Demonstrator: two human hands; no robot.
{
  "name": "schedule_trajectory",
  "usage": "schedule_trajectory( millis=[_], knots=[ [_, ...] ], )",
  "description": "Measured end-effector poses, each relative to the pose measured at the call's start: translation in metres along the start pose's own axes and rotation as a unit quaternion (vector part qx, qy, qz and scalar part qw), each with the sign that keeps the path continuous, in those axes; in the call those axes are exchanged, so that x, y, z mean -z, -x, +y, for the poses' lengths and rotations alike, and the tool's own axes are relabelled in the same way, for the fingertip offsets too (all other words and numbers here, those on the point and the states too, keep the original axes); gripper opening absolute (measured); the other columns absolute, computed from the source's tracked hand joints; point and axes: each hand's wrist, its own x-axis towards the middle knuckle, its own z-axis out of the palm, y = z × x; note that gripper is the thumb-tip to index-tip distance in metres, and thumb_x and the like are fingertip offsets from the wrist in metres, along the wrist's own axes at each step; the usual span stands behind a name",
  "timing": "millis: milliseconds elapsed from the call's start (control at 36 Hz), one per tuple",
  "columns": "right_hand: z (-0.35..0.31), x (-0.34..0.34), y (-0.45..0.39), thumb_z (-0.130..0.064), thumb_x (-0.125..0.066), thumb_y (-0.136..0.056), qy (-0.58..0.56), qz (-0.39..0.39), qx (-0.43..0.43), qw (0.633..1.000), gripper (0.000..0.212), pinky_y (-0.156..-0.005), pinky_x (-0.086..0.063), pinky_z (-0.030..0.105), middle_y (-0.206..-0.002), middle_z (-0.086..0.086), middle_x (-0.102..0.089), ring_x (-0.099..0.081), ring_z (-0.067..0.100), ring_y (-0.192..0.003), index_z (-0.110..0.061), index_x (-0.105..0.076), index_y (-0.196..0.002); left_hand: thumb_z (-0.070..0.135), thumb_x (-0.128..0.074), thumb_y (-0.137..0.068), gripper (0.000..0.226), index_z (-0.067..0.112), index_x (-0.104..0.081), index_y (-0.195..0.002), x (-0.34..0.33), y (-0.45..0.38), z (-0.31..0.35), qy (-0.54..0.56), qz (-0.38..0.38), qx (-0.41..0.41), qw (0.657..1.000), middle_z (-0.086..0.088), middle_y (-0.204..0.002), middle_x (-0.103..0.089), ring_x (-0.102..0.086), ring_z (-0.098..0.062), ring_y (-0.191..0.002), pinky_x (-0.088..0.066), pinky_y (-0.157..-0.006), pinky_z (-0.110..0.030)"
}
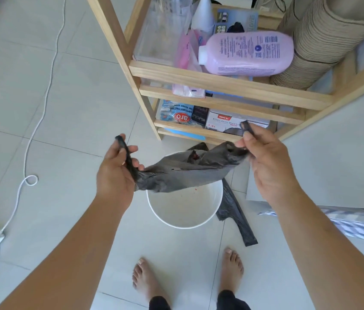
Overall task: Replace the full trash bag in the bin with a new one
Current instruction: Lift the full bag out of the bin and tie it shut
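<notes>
The left hand [115, 173] has its fingers closed round one handle of the grey bag [185, 173], which is stretched above the white bin [184, 209]. The right hand [265, 157] pinches the other handle. A second bag [236, 218] lies beside the bin. Best to lift both handles evenly and knot them.

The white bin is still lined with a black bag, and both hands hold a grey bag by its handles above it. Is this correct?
Not entirely. The head view shows the white bin bare inside, unlined. The left hand and right hand do hold the grey bag by its handles above it.
</notes>
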Motion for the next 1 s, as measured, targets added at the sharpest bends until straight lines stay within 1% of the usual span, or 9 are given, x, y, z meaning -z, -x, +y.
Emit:
schedule_trajectory(
  millis=[83,139,278,444,556,667,778,889,1000],
  knots=[
    [0.005,-0.009,0.002,-0.008,-0.060,-0.094,0.133,-0.010,0.047,0.990,0.029,-0.081,-0.049,0.014,-0.086,-0.003,-0.072,-0.068,0.001,-0.078,-0.024,-0.063,-0.118,0.000,-0.037,-0.102,0.030,0.013,-0.056,-0.122,0.002,-0.004,-0.010,-0.089,0.000,0.037,0.995,-0.006,-0.089,-0.067,-0.047,-0.012,-0.047,-0.040,-0.046,-0.022],
    [0.007,-0.014,0.003,-0.008,-0.058,-0.096,0.139,-0.028,0.059,0.988,0.030,-0.088,-0.052,0.022,-0.085,-0.008,-0.074,-0.070,0.008,-0.080,-0.031,-0.064,-0.114,0.000,-0.044,-0.101,0.018,0.007,-0.051,-0.116,0.007,-0.006,-0.019,-0.115,0.010,0.059,0.992,-0.011,-0.093,-0.071,-0.047,-0.012,-0.043,-0.040,-0.042,-0.021],
    [0.013,-0.032,0.003,0.007,-0.050,-0.096,0.114,-0.102,0.018,0.988,0.038,-0.071,-0.052,0.016,-0.082,0.005,-0.071,-0.063,0.007,-0.062,-0.022,-0.062,-0.117,0.005,-0.059,-0.095,0.009,0.000,-0.059,-0.102,0.015,-0.008,-0.032,-0.153,-0.005,0.098,0.983,-0.015,-0.099,-0.073,-0.046,-0.009,-0.044,-0.041,-0.041,-0.018],
    [0.035,-0.037,0.001,0.010,-0.062,-0.087,0.197,-0.083,-0.056,0.975,0.035,-0.061,-0.056,0.033,-0.070,-0.003,-0.070,-0.063,0.010,-0.054,-0.023,-0.076,-0.083,0.006,-0.073,-0.085,0.005,0.002,-0.072,-0.088,0.006,-0.014,-0.034,-0.189,0.015,0.086,0.978,-0.007,-0.063,-0.061,-0.045,-0.012,-0.047,-0.041,-0.043,-0.018],
    [0.045,-0.044,0.002,0.005,-0.078,-0.074,0.192,-0.092,-0.112,0.971,0.026,-0.060,-0.054,0.020,-0.070,0.000,-0.076,-0.071,0.012,-0.060,-0.014,-0.065,-0.086,0.007,-0.076,-0.082,0.005,0.003,-0.075,-0.084,-0.001,-0.018,-0.039,-0.208,0.016,0.084,0.974,-0.005,-0.054,-0.053,-0.043,-0.014,-0.046,-0.042,-0.045,-0.020],
    [0.054,-0.053,0.004,0.001,-0.084,-0.068,0.206,-0.096,-0.159,0.961,0.034,-0.070,-0.057,0.033,-0.073,0.004,-0.077,-0.073,0.023,-0.069,-0.012,-0.061,-0.091,0.007,-0.071,-0.087,0.007,0.002,-0.076,-0.088,-0.006,-0.021,-0.048,-0.236,-0.008,0.088,0.968,-0.005,-0.056,-0.057,-0.047,-0.015,-0.049,-0.044,-0.050,-0.020],
    [0.062,-0.057,0.005,-0.005,-0.086,-0.067,0.229,-0.086,-0.187,0.952,0.036,-0.066,-0.054,0.031,-0.075,0.006,-0.076,-0.071,0.026,-0.069,-0.012,-0.062,-0.092,0.001,-0.063,-0.090,0.016,0.006,-0.078,-0.094,-0.007,-0.019,-0.057,-0.274,-0.053,0.096,0.956,-0.005,-0.061,-0.062,-0.051,-0.016,-0.053,-0.047,-0.055,-0.020],
    [0.068,-0.061,0.006,-0.005,-0.086,-0.067,0.242,-0.090,-0.212,0.943,0.036,-0.051,-0.048,0.011,-0.081,0.008,-0.074,-0.069,0.014,-0.066,-0.012,-0.064,-0.095,-0.003,-0.057,-0.087,0.026,0.011,-0.078,-0.092,-0.009,-0.016,-0.060,-0.318,-0.074,0.094,0.941,-0.003,-0.061,-0.064,-0.052,-0.015,-0.055,-0.049,-0.064,-0.023],
    [0.072,-0.062,0.006,-0.001,-0.085,-0.068,0.217,-0.085,-0.235,0.944,0.035,-0.050,-0.047,0.009,-0.075,0.006,-0.071,-0.067,0.011,-0.062,-0.007,-0.064,-0.096,0.000,-0.056,-0.087,0.024,0.008,-0.079,-0.091,-0.006,-0.015,-0.062,-0.299,-0.084,0.115,0.944,-0.004,-0.062,-0.062,-0.048,-0.019,-0.057,-0.045,-0.064,-0.027]
  ],
)
